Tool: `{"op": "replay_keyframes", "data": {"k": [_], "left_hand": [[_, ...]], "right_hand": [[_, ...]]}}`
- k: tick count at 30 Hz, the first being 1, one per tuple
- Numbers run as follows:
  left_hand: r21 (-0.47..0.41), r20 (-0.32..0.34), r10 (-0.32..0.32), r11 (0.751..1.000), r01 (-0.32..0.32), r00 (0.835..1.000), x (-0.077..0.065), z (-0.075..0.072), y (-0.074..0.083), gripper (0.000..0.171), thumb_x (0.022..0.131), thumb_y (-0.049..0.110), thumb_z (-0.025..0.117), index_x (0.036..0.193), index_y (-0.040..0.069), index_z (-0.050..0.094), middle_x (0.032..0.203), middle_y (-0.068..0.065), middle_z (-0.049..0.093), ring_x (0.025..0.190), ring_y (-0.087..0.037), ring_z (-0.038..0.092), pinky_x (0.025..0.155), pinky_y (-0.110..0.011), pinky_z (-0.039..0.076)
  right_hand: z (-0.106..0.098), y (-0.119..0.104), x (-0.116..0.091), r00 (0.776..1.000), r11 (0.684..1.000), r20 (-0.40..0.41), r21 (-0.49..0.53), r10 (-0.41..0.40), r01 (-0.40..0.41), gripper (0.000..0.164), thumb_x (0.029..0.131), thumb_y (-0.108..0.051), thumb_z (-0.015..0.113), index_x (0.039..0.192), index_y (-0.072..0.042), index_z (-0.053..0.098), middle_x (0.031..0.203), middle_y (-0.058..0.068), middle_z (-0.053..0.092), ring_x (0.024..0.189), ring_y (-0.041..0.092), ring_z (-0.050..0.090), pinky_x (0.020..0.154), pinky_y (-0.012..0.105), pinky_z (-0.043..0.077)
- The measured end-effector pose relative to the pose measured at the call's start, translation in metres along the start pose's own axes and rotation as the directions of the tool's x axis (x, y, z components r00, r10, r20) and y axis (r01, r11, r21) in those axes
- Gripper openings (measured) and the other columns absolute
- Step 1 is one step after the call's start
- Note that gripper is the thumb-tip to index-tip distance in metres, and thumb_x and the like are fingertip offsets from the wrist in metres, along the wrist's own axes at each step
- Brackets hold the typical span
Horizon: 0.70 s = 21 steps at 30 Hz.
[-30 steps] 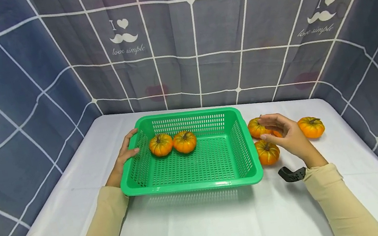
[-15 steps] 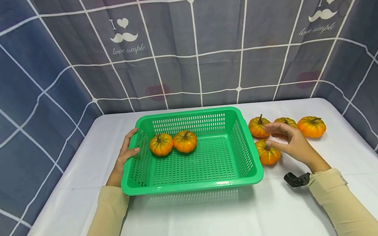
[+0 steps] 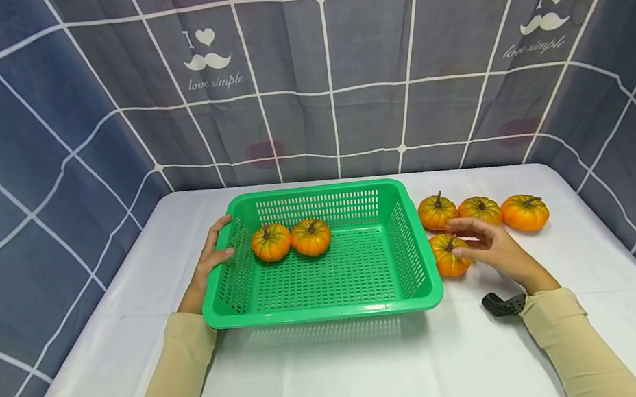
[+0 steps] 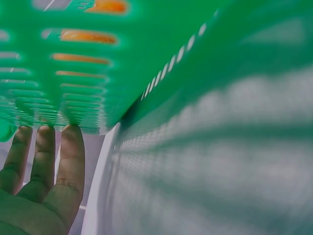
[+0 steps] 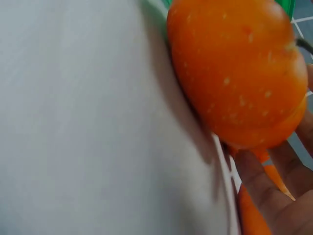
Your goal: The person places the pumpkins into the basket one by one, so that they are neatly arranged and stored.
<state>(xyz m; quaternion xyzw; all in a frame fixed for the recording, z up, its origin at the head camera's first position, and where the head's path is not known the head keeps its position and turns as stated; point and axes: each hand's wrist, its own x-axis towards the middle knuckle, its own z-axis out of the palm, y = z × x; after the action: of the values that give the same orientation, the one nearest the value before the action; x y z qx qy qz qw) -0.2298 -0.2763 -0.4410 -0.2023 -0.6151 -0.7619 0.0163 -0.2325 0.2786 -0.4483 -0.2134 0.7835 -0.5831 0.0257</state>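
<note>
My left hand is at the left end of a green plastic basket, thumb and index finger on its rim. In the left wrist view, straight fingers touch the basket's slotted outer wall. Two small orange pumpkins sit side by side in the basket. Right of the basket, my right hand has its loosely bent fingers and thumb about the nearest pumpkin, which rests on the table. In the right wrist view, fingers reach beside this pumpkin; firm contact cannot be told.
Three more small pumpkins stand in a row behind the right hand. A black device is by the right wrist. The white-covered table is enclosed by gridded grey-blue cloth.
My right hand has come down and toward me, from the back pumpkins to the nearest one, uncovering the middle of the back row. My left hand and the basket stay put.
</note>
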Motion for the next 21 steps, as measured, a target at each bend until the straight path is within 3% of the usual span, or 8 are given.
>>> {"op": "replay_keyframes", "data": {"k": [6, 10, 12, 16, 21], "left_hand": [[0.018, -0.021, 0.011, 1.000, -0.011, 1.000, -0.001, 0.001, 0.000, 0.065, 0.098, 0.000, 0.041, 0.161, 0.015, 0.037, 0.155, 0.003, 0.044, 0.138, -0.009, 0.049, 0.110, -0.022, 0.044], [0.126, -0.022, 0.059, 0.990, -0.056, 0.998, -0.002, 0.000, -0.001, 0.067, 0.096, 0.000, 0.044, 0.162, -0.003, 0.033, 0.150, 0.008, 0.044, 0.134, -0.002, 0.048, 0.108, -0.018, 0.040], [0.146, -0.026, 0.073, 0.987, -0.068, 0.997, -0.002, -0.001, -0.002, 0.067, 0.095, 0.000, 0.044, 0.161, -0.004, 0.034, 0.149, 0.010, 0.045, 0.133, -0.001, 0.049, 0.107, -0.017, 0.040], [0.068, -0.027, 0.047, 0.997, -0.045, 0.999, -0.002, -0.001, -0.002, 0.065, 0.096, -0.001, 0.043, 0.161, 0.009, 0.039, 0.149, 0.007, 0.048, 0.133, -0.006, 0.053, 0.107, -0.020, 0.045], [0.022, -0.005, -0.007, 1.000, 0.007, 1.000, -0.001, 0.001, 0.001, 0.065, 0.099, 0.001, 0.039, 0.161, 0.020, 0.037, 0.160, -0.004, 0.034, 0.142, -0.013, 0.043, 0.111, -0.022, 0.042]], "right_hand": [[-0.004, 0.009, -0.003, 0.999, 0.999, 0.026, -0.014, 0.030, -0.029, 0.054, 0.101, 0.000, 0.071, 0.149, 0.013, 0.050, 0.139, -0.004, 0.066, 0.122, 0.001, 0.057, 0.101, 0.013, 0.047], [-0.005, 0.013, -0.007, 0.997, 0.998, 0.041, 0.015, 0.062, -0.063, 0.058, 0.100, 0.000, 0.072, 0.151, 0.013, 0.048, 0.141, -0.007, 0.065, 0.124, 0.000, 0.057, 0.102, 0.013, 0.046], [-0.006, 0.015, -0.009, 0.995, 0.996, 0.056, 0.036, 0.084, -0.086, 0.061, 0.100, -0.001, 0.073, 0.152, 0.014, 0.046, 0.140, -0.011, 0.063, 0.125, -0.001, 0.057, 0.104, 0.012, 0.044], [-0.007, 0.017, -0.010, 0.990, 0.991, 0.087, 0.074, 0.109, -0.116, 0.066, 0.098, 0.000, 0.074, 0.155, 0.013, 0.042, 0.143, -0.014, 0.058, 0.130, -0.005, 0.052, 0.107, 0.010, 0.040], [-0.009, 0.018, -0.011, 0.987, 0.988, 0.113, 0.084, 0.117, -0.126, 0.071, 0.095, 0.002, 0.076, 0.157, 0.010, 0.042, 0.153, -0.007, 0.053, 0.134, -0.008, 0.044, 0.107, 0.008, 0.036]]}}
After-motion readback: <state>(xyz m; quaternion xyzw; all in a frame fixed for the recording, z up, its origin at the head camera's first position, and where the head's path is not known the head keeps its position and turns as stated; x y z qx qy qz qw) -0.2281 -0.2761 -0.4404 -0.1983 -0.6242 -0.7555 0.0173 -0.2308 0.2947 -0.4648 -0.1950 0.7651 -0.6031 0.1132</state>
